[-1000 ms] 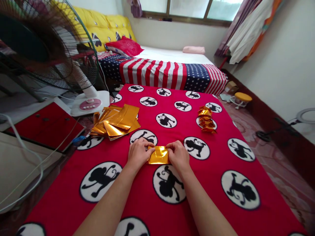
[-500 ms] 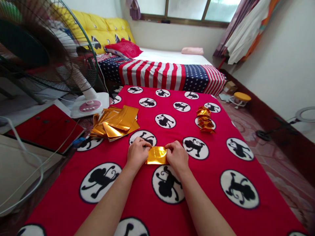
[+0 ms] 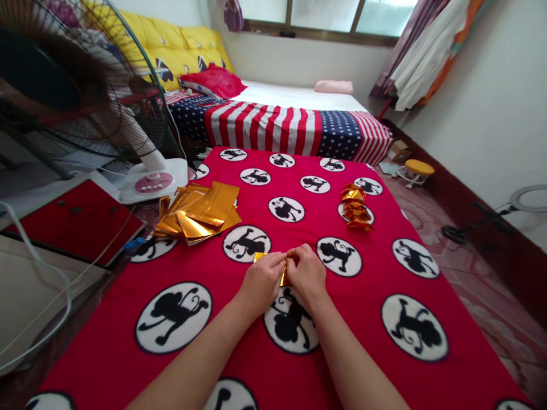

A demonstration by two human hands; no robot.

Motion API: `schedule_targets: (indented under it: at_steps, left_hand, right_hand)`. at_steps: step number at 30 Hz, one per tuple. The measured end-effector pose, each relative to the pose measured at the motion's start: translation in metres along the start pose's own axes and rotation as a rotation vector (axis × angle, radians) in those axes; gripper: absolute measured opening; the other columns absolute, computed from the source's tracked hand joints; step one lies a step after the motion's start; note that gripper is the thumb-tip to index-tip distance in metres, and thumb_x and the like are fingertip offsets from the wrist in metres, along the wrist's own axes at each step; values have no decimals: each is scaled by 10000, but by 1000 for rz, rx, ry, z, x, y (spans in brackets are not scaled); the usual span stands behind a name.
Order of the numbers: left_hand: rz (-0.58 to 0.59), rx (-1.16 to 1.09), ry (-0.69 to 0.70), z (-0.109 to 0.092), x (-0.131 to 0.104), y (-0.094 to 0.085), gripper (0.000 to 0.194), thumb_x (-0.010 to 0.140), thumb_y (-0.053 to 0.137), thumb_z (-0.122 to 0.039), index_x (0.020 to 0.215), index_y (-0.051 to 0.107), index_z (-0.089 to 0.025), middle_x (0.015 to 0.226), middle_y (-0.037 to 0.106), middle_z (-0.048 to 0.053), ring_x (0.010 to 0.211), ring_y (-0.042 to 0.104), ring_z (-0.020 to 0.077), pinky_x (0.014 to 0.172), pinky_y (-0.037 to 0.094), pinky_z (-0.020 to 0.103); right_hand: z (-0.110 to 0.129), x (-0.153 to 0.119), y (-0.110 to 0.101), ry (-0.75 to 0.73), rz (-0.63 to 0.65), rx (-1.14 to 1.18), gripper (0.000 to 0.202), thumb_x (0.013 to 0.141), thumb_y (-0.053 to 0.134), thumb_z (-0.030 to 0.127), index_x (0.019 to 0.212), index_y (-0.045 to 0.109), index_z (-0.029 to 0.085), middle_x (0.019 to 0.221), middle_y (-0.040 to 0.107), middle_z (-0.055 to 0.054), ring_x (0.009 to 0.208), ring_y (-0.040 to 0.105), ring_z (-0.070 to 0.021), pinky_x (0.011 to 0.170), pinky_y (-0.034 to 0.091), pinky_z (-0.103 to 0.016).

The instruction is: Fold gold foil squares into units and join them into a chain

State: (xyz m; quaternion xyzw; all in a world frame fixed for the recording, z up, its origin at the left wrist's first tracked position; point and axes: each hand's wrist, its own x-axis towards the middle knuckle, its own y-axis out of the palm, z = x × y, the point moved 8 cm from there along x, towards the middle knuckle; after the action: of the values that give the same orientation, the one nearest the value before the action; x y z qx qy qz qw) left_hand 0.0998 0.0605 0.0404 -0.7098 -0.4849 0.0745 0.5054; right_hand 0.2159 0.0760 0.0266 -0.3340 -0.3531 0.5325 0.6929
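Head: 2 hands (image 3: 262,279) (image 3: 308,274) on gold foil (image 3: 284,278); carton (image 3: 399,151) contents unclear.

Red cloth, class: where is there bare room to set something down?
Bare: between the gold sheets and folded gold pieces, and right of the right forearm. Crowded: the middle, where the left hand and right hand cover most of the gold paper.

Small foil (image 3: 258,256): shiny gold
Loose sheets (image 3: 200,210): metallic gold
Folded pieces (image 3: 356,210): glossy gold, orange in shade
Tablecloth (image 3: 367,296): crimson, with black monkey silhouettes on white, dark-rimmed discs
Bedspread (image 3: 269,128): red-and-white stripes, white stars on navy
Pillow (image 3: 220,81): bright red
Padded backrest (image 3: 188,40): yellow with dark motifs
Bolster (image 3: 334,86): pale pink
Fan base (image 3: 177,172): white with pink oval
Stool seat (image 3: 419,167): yellow-orange
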Motion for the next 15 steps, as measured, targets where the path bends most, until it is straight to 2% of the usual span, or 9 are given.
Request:
schedule_targets:
  at_steps: [4,7,11,15]
  left_hand:
    - [62,131,-69,7,-15,3,380,926,457,-150,1279,594,-115,1364,588,129,1285,536,249,1083,468,412]
    - [75,163,-110,18,-23,-1,391,938,448,-175,1303,578,-117,1405,556,117,1311,514,242,1093,465,405]
    - [61,181,-93,23,-29,-5,390,946,425,-167,1302,581,-133,1413,550,101,1319,507,228,1117,441,399]
    - [47,190,-82,22,-30,-3,387,937,439,-159,1291,591,-120,1421,538,117,1328,497,244,1113,442,413]
  right_hand:
    - [1,0,0,-12,-3,25,155,808,558,171,839,699,227,896,639,-21,806,612,-153,657,399,-252]
    - [1,-1,0,-14,-7,28,159,804,560,165,839,702,229,900,641,-21,797,607,-153,647,398,-251]
    - [1,-1,-2,-32,-11,37,167,814,551,156,839,700,226,894,644,-25,800,608,-159,660,411,-257]
    - [15,-7,-13,-115,-60,8,193,835,522,125,843,699,202,935,662,-63,909,601,-203,811,444,-318]
